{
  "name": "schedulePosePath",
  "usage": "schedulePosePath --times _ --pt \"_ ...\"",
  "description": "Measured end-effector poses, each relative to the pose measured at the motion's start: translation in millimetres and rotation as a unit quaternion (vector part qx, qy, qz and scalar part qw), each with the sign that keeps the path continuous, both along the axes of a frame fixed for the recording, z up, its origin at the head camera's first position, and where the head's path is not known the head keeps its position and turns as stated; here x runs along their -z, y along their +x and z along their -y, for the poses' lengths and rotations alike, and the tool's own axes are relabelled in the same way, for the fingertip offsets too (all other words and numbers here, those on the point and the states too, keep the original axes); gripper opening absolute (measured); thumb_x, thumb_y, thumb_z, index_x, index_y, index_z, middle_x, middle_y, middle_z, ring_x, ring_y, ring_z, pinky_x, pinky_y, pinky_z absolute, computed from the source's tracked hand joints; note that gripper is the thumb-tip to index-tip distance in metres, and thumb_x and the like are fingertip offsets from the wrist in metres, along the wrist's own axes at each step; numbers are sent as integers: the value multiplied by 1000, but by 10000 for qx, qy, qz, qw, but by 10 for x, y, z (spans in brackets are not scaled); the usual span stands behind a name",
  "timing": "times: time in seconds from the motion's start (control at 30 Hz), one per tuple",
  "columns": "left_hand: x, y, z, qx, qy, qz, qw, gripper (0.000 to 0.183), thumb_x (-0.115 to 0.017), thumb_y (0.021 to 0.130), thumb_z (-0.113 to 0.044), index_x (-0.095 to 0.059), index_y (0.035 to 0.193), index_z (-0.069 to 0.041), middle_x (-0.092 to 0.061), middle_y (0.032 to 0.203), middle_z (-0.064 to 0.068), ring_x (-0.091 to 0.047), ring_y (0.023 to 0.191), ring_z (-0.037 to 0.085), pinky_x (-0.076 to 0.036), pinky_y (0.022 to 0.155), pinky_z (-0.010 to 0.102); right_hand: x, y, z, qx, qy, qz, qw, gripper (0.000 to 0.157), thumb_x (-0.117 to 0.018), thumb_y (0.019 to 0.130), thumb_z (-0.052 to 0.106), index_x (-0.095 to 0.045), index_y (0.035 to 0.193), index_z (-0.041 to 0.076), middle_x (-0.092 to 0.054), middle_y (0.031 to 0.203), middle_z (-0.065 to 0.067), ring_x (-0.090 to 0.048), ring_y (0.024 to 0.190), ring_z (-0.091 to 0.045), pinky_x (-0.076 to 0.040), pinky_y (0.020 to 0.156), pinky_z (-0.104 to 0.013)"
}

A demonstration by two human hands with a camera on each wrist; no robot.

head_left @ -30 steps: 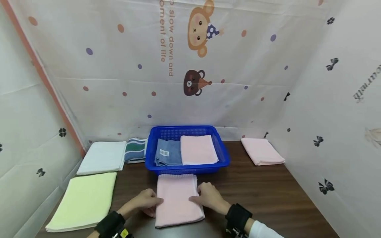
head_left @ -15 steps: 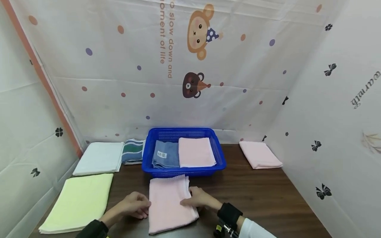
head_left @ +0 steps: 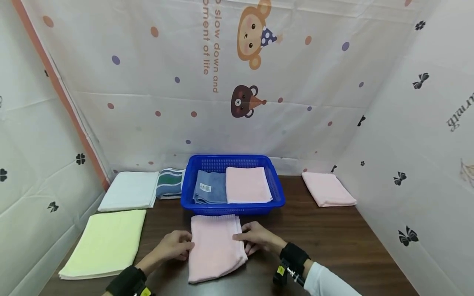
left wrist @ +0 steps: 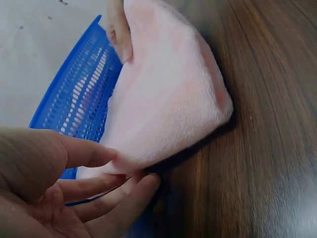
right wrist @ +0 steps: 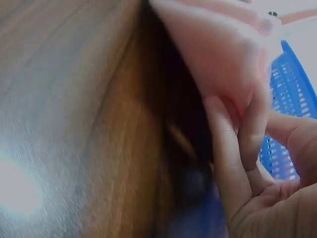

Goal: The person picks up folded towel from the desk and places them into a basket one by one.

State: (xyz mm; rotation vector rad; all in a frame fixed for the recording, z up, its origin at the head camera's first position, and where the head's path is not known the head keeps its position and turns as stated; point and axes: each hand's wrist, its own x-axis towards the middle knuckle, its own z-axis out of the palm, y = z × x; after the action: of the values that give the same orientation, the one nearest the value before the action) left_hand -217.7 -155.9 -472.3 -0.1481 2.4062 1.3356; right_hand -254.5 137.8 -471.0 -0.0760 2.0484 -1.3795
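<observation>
A folded pink towel is held between both hands, just in front of the blue basket. My left hand pinches its left edge, thumb above and fingers beneath, as the left wrist view shows. On the opposite edge my right hand grips the cloth, its fingers reaching under the layers. The towel's front right corner curves upward, and a dark shadow lies below its edge in the left wrist view. Inside the basket, a folded blue towel with a white label lies beside another folded pink towel.
To the left lie a folded yellow towel, a white towel and a striped towel close against the basket. Another pink towel lies at the back right. Printed cloth walls border the brown wooden table.
The pink towel has shifted slightly left, and its front right corner now curves up. My right hand has moved a little back along the edge. The head view has also shifted slightly.
</observation>
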Motion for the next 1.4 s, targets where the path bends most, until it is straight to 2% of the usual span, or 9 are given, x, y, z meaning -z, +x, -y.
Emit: schedulePosePath --times 0.13,0.33,0.57,0.67,0.87,0.97,1.1,1.23,1.4 --pt "-14 -93 -134 -102 240 126 9996 24 -69 93 -14 -61 109 1 -65 86 11 -66 72 19 -64 64 37 -24 37 -46 -15 121 -410 9991 23 -71 97 25 -65 97 3 -59 68 1 -60 57 -9 -61 53 -30" --pt "-20 -172 -214 -33 573 841 9948 24 -68 95 -19 -60 100 3 -68 86 13 -68 72 19 -64 66 37 -89 74 -76 -116 649 -1265 9898 24 -75 94 21 -70 103 -1 -66 70 1 -64 63 -10 -62 59 -36" --pt "-27 -129 -158 274 332 959 9945 19 -66 97 -15 -62 104 2 -67 81 9 -65 68 18 -64 64 34 -132 62 -13 -295 2 -881 9957 17 -72 93 7 -63 103 -3 -71 74 -3 -68 61 -12 -61 54 -34" --pt "-164 -86 -53 725 653 912 9910 18 -66 97 -15 -64 104 1 -69 79 6 -66 66 15 -63 62 32 -244 104 2 -432 -219 -812 9955 18 -71 93 5 -63 106 -4 -73 77 -6 -69 64 -12 -61 53 -31" --pt "-729 -114 263 1744 1625 1114 9648 30 -64 98 -18 -64 117 5 -74 91 4 -70 79 13 -64 73 34 -724 135 19 -822 -385 -962 9912 23 -71 95 8 -64 113 -3 -75 84 -9 -71 69 -13 -62 56 -33" --pt "-988 -231 316 1869 1579 946 9650 34 -65 98 -19 -63 121 6 -75 98 5 -70 88 15 -63 84 41 -977 22 47 -732 -240 -1086 9911 29 -71 95 11 -64 119 -4 -73 83 -5 -70 70 -12 -63 60 -36" --pt "-1260 -489 283 1646 1181 705 9767 37 -68 96 -19 -61 124 5 -74 100 7 -71 90 17 -63 86 41 -1259 -255 78 -459 -36 -1146 9924 49 -71 96 12 -54 137 -8 -70 94 -9 -70 74 -12 -64 66 -38" --pt "-1447 -823 263 1397 1082 773 9812 43 -68 97 -15 -53 131 6 -71 96 5 -70 88 15 -63 86 37 -1467 -578 93 -230 -54 -1070 9940 57 -70 97 11 -46 146 -6 -70 112 -18 -70 77 -14 -64 67 -32" --pt "-1576 -1259 189 1048 894 567 9888 44 -66 99 -13 -51 135 7 -67 113 13 -69 106 26 -59 97 43 -1627 -922 185 154 -223 -1075 9938 67 -69 97 8 -38 156 5 -69 100 -10 -68 68 -12 -62 64 -28"
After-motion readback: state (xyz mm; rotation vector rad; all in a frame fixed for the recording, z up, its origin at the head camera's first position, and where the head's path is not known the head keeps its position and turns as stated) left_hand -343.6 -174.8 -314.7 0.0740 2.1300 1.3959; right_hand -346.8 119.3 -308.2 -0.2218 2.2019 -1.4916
